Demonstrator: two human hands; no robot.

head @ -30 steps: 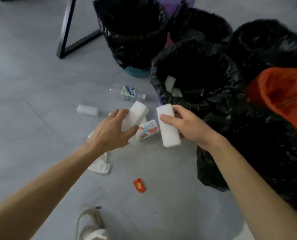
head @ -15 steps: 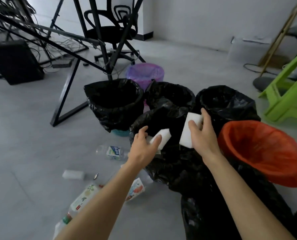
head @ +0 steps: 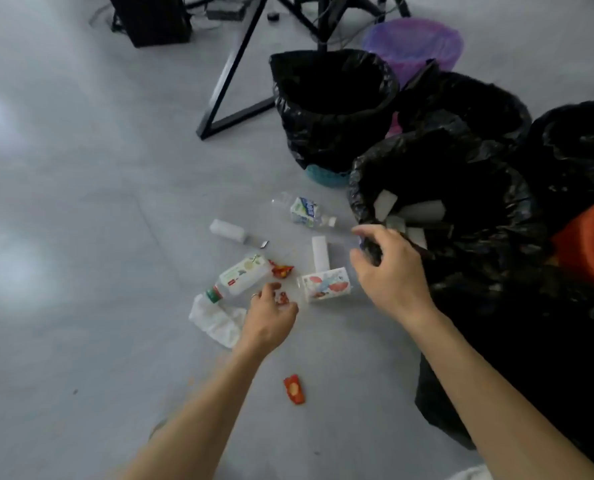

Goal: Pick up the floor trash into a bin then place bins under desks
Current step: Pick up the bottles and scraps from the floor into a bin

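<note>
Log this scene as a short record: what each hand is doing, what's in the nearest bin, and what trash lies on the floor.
left hand: curled around small red wrapper
right hand: empty, fingers relaxed, beside black-lined bin
in bin: white foam blocks
on floor: foam block, far foam block, clear bottle, green-capped bottle, crumpled red wrapper, tissue pack, white cloth, red packet
status: pickup unfinished

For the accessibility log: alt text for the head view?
Two bare hands reach down to a littered grey floor: left hand at a small red wrapper, right hand open beside a black-lined bin holding white foam blocks. Bottles, a printed pack and more bins surround them.
</note>
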